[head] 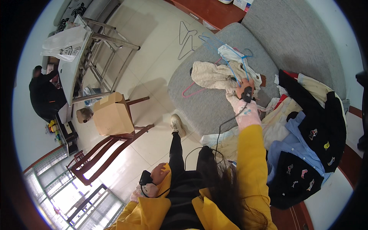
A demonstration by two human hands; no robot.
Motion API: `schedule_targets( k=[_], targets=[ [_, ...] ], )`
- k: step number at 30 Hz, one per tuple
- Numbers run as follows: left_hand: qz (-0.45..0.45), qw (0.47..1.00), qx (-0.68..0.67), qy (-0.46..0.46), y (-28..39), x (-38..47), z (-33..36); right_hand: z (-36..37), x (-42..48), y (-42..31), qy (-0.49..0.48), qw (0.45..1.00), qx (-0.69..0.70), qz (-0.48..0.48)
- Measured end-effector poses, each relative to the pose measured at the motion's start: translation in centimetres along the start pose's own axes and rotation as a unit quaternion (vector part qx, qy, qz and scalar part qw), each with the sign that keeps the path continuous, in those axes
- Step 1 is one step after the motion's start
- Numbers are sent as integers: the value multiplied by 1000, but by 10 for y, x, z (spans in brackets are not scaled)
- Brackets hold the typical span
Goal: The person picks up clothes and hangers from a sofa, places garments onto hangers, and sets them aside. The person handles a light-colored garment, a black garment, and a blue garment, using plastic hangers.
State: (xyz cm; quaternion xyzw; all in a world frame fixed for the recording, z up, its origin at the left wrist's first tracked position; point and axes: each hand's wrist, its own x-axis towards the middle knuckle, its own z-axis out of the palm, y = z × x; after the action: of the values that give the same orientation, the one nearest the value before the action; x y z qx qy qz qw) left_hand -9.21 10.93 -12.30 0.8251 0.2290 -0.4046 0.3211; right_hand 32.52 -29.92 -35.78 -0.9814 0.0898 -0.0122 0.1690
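Note:
My right hand (245, 87) reaches onto the grey upholstered seat (184, 86), at the end of a blue hanger (243, 57). Whether its fingers are closed on the hanger or on the cloth cannot be told. Under and beside it lies a crumpled cream garment (208, 74). A pink hanger (189, 90) sticks out from below that garment, and another blue hanger (205, 37) lies near the seat's far edge. A white plastic bag or cloth (228, 51) is by the hangers. My left hand (159, 174) rests at the front of my yellow jacket, its fingers curled near the edge.
Right of the seat are piled clothes, with a black garment bearing patches (313, 132) and a blue shirt (299, 143). Wire hangers (187, 43) lie on the tiled floor. At left stand a wooden chair (106, 152) holding a cardboard box (112, 118), and a folding table (69, 74) beside a person.

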Motion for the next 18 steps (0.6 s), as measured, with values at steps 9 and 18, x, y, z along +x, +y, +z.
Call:
schedule_targets(
  k=[9,18],
  targets=[
    [119,991,-54,38,40,7,-17,-211,-42,-62,-80,885,452,-79],
    [300,949,-94,39,159,-6,-53,-419,-117,-156,-215,752,622,-36]
  ],
)
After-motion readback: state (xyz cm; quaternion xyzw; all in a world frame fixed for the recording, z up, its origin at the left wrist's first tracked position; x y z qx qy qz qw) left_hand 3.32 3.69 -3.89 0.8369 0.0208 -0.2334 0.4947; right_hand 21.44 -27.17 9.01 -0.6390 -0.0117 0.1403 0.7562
